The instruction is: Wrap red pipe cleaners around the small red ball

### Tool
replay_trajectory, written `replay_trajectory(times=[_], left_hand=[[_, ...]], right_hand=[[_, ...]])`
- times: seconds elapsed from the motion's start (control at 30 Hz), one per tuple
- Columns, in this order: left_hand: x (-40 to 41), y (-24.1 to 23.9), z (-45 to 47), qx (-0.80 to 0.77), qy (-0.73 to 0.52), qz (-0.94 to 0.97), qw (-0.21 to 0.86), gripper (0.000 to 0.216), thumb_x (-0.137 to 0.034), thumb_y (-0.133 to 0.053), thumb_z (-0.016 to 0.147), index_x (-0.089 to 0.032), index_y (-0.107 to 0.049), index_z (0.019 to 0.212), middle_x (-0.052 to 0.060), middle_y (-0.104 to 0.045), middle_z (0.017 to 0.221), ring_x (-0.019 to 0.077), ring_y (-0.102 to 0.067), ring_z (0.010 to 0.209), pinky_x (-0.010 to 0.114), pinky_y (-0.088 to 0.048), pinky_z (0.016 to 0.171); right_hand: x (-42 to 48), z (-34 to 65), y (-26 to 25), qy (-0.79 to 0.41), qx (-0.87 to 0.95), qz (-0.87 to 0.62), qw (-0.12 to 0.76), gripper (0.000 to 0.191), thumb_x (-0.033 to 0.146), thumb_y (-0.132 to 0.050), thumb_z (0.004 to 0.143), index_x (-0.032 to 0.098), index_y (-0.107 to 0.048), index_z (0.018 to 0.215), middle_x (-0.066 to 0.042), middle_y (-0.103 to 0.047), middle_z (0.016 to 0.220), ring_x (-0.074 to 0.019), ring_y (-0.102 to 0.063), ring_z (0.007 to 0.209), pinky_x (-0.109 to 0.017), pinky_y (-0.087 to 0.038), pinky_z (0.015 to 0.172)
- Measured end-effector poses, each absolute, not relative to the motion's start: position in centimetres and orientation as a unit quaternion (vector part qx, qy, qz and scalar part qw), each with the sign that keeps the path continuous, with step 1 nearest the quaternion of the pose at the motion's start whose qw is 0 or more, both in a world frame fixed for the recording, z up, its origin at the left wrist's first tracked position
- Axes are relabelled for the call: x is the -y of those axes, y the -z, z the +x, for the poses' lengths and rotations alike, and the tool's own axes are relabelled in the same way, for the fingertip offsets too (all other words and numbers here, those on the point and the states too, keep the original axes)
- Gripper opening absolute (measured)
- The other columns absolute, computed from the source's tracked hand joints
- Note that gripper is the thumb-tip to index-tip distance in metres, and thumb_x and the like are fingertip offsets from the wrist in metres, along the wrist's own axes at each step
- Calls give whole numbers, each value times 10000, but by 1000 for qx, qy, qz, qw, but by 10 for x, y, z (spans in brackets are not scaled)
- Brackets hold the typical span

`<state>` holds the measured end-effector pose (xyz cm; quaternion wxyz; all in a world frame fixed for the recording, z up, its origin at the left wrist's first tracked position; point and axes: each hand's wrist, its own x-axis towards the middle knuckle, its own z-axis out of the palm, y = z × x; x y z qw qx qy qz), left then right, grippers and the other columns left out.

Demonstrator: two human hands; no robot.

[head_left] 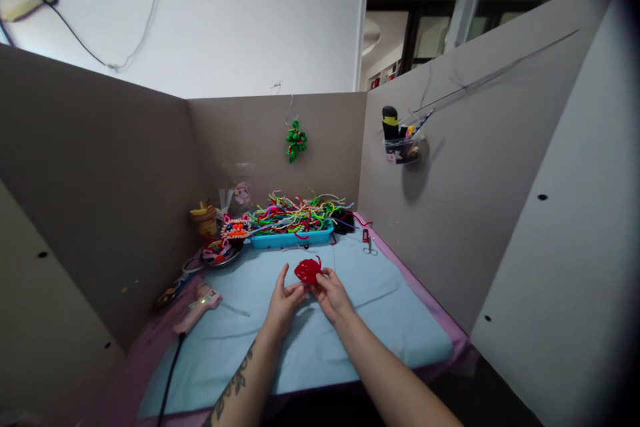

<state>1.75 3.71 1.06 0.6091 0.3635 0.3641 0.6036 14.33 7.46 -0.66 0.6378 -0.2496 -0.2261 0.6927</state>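
Note:
A small red pipe-cleaner shape (pixel 307 271) is held just above the light blue mat (pixel 380 320), near its middle. My left hand (pixel 283 303) pinches its lower left side, with one finger raised. My right hand (pixel 331 293) grips its right side with curled fingers. Both forearms reach in from the bottom edge.
A blue tray (pixel 293 239) heaped with coloured pipe cleaners sits at the back. Small scissors (pixel 369 244) lie to its right. A pink glue gun (pixel 197 307) with a black cord lies at the left, near finished craft pieces (pixel 225 240). Grey partition walls enclose the desk; a cup of pens (pixel 400 143) hangs on the right wall.

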Motion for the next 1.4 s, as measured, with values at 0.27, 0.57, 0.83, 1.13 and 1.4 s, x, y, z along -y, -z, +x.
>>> replay_trajectory(times=[0.27,0.57,0.83,1.13,1.4], left_hand=[[-37,-17,18,-389,-646,361,549,1001,-303,-858,546,-153,-375,1409,75,-746,780,192,-686,727,300,-496,748],[-44,-12,8,-372,-674,268,580,452,-242,-829,565,-137,-705,986,116,-735,978,205,-687,832,280,-518,744],[-47,-6,6,-342,-676,265,597,369,-148,-823,575,-161,-712,927,75,-734,977,173,-679,854,242,-515,760],[-48,-8,5,-357,-685,248,585,414,-206,-888,490,-150,-710,860,76,-731,921,170,-668,801,249,-505,733],[-43,-11,6,-358,-678,278,579,419,-212,-886,486,-144,-695,852,74,-718,910,171,-663,797,268,-499,735]], right_hand=[[-68,135,8,-644,361,-273,617,378,294,-794,602,218,-472,785,40,-652,714,-117,-593,597,-205,-390,538],[-66,135,14,-470,544,-328,613,229,257,-653,704,200,-627,925,14,-608,746,-150,-544,659,-272,-443,642],[-64,132,18,-427,572,-346,608,295,239,-598,739,199,-634,1028,-62,-670,960,-202,-613,842,-347,-495,788],[-62,140,17,-289,557,-430,649,317,246,-568,781,208,-575,1095,-76,-580,996,-195,-580,814,-325,-506,693],[-64,140,16,-214,626,-428,615,87,240,-559,819,240,-638,854,-72,-543,1078,-235,-507,1099,-414,-399,974]])
